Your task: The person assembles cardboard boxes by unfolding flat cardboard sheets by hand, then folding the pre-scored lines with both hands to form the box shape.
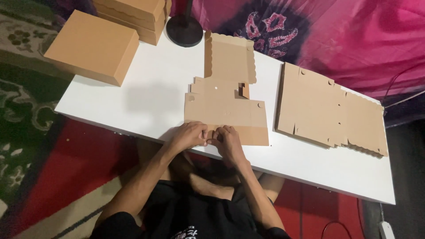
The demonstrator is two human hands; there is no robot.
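Both hands meet at the near edge of the flat cardboard box blank (pixel 226 110) on the white bench (pixel 150 93): left hand (pixel 188 135) and right hand (pixel 228 140) touching, fingers pressed together pinching its near flap; the blank's long axis runs away from them toward the lamp base (pixel 184 30).

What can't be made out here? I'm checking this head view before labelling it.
- Near edge of the flat box blank: hidden under the left hand and right hand; fingertips and grip unclear.
- Stack of blanks: count too fine to tell.
- Folded boxes at the top: cut off by the frame edge.
- Black lamp base: its pole leaves the frame.
- Shirt print: cut off at the bottom.
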